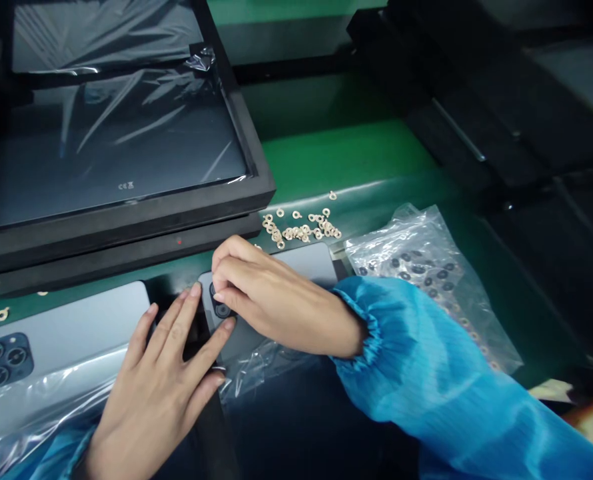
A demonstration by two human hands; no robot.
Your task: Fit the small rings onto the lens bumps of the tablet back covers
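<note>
A grey tablet back cover (310, 263) lies on the green bench, its dark camera block (221, 308) near my hands. My right hand (276, 300) rests over that block with fingers curled and pinched onto it; what is under the fingertips is hidden. My left hand (169, 373) lies flat beside it, fingers stretched out and touching the cover's left edge. A second grey cover (71, 330) with a three-lens camera block (6, 358) sits at the left, partly under clear film.
A black foam tray (176, 213) holding film-wrapped tablets stands behind the hands. Several small pale rings (301, 230) are scattered on the bench. At the right lies a clear bag (426, 267) of small dark rings. Black trays (501, 120) fill the far right.
</note>
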